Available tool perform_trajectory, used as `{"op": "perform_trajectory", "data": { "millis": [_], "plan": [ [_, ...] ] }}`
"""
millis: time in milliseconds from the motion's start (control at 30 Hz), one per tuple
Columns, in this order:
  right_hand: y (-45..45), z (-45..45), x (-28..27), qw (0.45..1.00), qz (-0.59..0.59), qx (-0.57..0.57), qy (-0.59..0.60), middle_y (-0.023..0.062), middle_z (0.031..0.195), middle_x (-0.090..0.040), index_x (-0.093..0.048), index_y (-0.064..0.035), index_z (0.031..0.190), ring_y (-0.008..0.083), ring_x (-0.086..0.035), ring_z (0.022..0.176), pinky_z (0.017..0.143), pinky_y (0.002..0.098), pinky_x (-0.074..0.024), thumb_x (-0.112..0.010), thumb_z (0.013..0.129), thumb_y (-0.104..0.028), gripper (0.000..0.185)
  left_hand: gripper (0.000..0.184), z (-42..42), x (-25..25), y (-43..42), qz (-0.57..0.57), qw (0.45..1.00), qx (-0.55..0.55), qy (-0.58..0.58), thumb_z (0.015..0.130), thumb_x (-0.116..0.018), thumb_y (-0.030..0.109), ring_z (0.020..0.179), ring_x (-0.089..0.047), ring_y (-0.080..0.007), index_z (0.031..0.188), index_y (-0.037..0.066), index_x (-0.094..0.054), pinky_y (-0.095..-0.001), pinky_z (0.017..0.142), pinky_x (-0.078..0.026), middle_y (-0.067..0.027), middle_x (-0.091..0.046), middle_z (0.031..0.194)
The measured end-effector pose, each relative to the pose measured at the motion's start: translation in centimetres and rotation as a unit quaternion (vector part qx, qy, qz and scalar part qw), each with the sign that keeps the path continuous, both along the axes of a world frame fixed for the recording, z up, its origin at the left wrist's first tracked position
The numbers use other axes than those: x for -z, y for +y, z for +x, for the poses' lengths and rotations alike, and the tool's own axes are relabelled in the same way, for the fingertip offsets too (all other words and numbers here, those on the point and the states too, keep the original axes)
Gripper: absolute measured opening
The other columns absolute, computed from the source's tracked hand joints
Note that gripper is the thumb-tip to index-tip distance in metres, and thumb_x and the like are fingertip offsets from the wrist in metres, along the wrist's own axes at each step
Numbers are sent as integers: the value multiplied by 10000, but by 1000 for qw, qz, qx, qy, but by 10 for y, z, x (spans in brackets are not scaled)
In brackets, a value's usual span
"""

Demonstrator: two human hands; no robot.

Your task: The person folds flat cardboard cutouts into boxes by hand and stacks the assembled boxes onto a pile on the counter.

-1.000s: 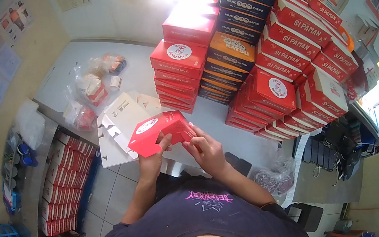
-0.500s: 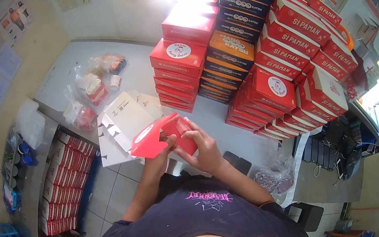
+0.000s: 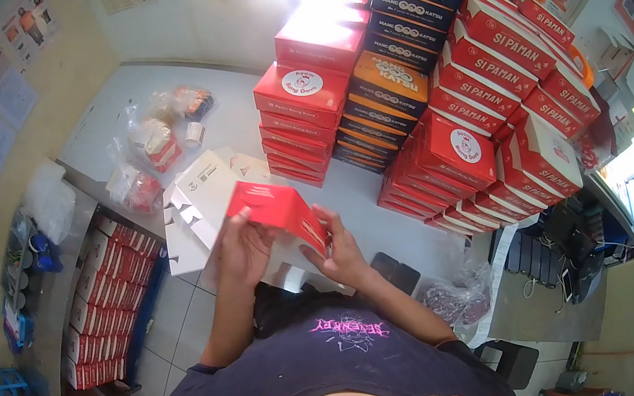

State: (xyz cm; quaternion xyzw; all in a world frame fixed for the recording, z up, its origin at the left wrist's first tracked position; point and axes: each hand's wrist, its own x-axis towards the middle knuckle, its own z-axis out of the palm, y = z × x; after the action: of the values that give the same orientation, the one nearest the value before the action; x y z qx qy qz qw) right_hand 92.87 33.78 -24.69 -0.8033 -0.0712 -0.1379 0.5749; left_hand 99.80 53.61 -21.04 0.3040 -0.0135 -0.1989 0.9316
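Observation:
In the head view a partly folded red cardboard box [image 3: 267,204] is held up before my chest, its panels standing at angles to each other. My left hand [image 3: 245,250] grips its lower left edge, with the thumb against the outside and the other fingers partly hidden underneath. My right hand [image 3: 339,254] closes on the right side panel, fingers over its edge. Behind the held box, flat white cardboard blanks [image 3: 202,184] lie overlapping on the table.
Stacked red boxes [image 3: 302,110], black and orange boxes [image 3: 387,87] and red-and-white boxes [image 3: 496,52] rise across the table's back and right. Plastic-bagged items [image 3: 157,144] and a white cup [image 3: 194,134] sit at the left. A shelf [image 3: 115,298] of folded boxes stands lower left.
The red box has been turned, so its white round label no longer faces up and its panels are spread. My left hand has shifted left and outward; my right hand stays at the right side.

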Motion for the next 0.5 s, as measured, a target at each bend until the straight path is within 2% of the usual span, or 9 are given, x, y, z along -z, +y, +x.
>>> {"op": "perform_trajectory", "data": {
  "millis": [100, 167, 200, 233, 267, 367, 433, 467, 500],
  "plan": [
    [2, -10, 16, 991, 30, -34, 126, 162, 1222, -636, -396, -53, 1464, 238, -670, 1039, 869, 373, -568, -601, 968, -14, 538, 323, 9, 13, 13, -21, 999, -30, 32, 1064, -539, 260, 1127, -674, -218, 1325, 70, -541, -422, 902, -587, -92, -658, 1266],
    [6, -12, 23, 979, 91, -56, 172, 157, 1209, -636, -383, -56, 1477, 223, -660, 1027, 859, 371, -564, -522, 1000, 13, 501, 371, 5, 34, 13, 278, 955, -23, -97, 1043, -593, 275, 1271, -587, -248, 1352, 82, -522, -438, 1013, -510, -105, -604, 1351],
    [8, -11, 32, 983, 90, -62, 147, 157, 1148, -651, -373, -65, 1496, 244, -679, 972, 849, 390, -564, -489, 1001, 27, 516, 547, -3, 37, 12, 474, 846, 9, -246, 933, -741, 308, 1337, -511, -296, 1392, 121, -508, -478, 1049, -453, -126, -556, 1391],
    [7, -10, 39, 986, 89, -69, 122, 157, 1088, -666, -363, -75, 1514, 265, -698, 917, 839, 408, -565, -457, 1003, 41, 533, 547, -16, 38, 12, 473, 846, 10, -247, 933, -741, 308, 1337, -511, -296, 1392, 121, -508, -478, 1049, -453, -126, -556, 1391],
    [5, -9, 30, 986, 90, -68, 122, 157, 1088, -666, -363, -75, 1514, 265, -698, 917, 839, 408, -565, -457, 1003, 41, 533, 613, -32, 19, 5, 593, 722, 6, -356, 898, -759, 288, 1363, -474, -319, 1428, 150, -482, -508, 1084, -401, -131, -549, 1389],
    [-2, -5, -10, 935, 151, -137, 292, 190, 1196, -641, -373, -91, 1530, 276, -674, 1046, 926, 426, -540, -427, 1019, 31, 528, 620, -50, 17, -9, 718, 531, -36, -448, 861, -766, 189, 1349, -480, -325, 1435, 186, -531, -520, 1091, -375, -117, -554, 1373],
    [-3, -3, -22, 981, 30, -149, 123, 186, 1271, -581, -374, -95, 1548, 286, -616, 1125, 967, 402, -514, -478, 1002, 41, 573, 477, -47, 32, -9, 687, 615, -34, -385, 859, -749, 120, 1299, -524, -308, 1322, 153, -638, -488, 1060, -405, -94, -596, 1324],
    [-2, -3, -30, 980, 32, -149, 125, 186, 1271, -581, -374, -95, 1548, 286, -616, 1125, 967, 402, -514, -478, 1002, 41, 573, 368, -41, 34, -7, 651, 636, -77, -407, 886, -720, 94, 1147, -628, -298, 1251, 111, -678, -420, 927, -502, -115, -654, 1213],
    [-2, -2, -38, 984, -24, -161, 76, 205, 1353, -533, -377, -105, 1553, 324, -585, 1197, 1002, 415, -500, -529, 974, 45, 617, 368, -38, 35, -6, 652, 637, -76, -405, 886, -720, 94, 1147, -628, -298, 1251, 111, -678, -420, 927, -502, -115, -654, 1213]
  ]
}}
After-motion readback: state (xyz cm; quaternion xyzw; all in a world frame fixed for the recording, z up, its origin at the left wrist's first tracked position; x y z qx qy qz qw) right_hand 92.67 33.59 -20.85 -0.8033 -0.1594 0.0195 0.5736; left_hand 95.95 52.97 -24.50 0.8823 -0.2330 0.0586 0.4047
